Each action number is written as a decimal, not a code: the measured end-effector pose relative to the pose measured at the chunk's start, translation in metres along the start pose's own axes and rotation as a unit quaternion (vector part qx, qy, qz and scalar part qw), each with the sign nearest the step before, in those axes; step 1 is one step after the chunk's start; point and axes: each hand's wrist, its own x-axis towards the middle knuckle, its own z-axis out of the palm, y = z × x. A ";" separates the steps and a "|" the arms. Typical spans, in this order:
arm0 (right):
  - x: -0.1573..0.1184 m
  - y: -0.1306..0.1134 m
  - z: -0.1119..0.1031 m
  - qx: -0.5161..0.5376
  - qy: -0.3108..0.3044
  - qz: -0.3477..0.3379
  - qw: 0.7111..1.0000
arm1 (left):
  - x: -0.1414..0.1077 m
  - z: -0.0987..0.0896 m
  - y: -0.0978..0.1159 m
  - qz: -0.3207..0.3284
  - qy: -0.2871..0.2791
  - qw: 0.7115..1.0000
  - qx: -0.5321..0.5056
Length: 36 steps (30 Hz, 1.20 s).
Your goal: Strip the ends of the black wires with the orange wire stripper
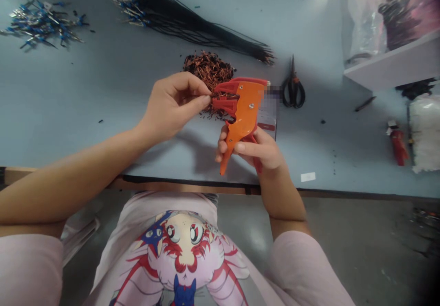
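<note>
My right hand (257,150) is wrapped round the handles of an orange and red wire stripper (248,104), which points up and to the left above the table. At the stripper's red jaws, the thumb and forefinger of my left hand (175,104) are pinched together. What lies between those fingertips is too small and hidden to make out. A heap of copper-coloured wire scraps (208,66) is behind the jaws, partly covered by the tool and my left hand.
A long bundle of black wires (192,21) lies across the back. Blue-ended pieces (44,24) form a pile at the left. Black-handled scissors (293,88) rest right of the stripper. Farther right are a red-handled tool (398,145), a shelf edge (392,63) and a white label (308,176).
</note>
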 end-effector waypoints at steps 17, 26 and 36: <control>-0.002 0.002 0.003 -0.006 0.006 0.009 1.000 | -0.003 -0.004 0.012 0.079 0.031 0.986 0.142; -0.004 -0.001 0.003 -0.008 0.004 0.003 1.000 | -0.005 -0.002 0.020 0.043 0.024 0.989 0.142; -0.006 0.000 0.006 -0.017 0.004 -0.002 1.000 | -0.003 -0.001 0.018 0.005 0.020 0.997 0.076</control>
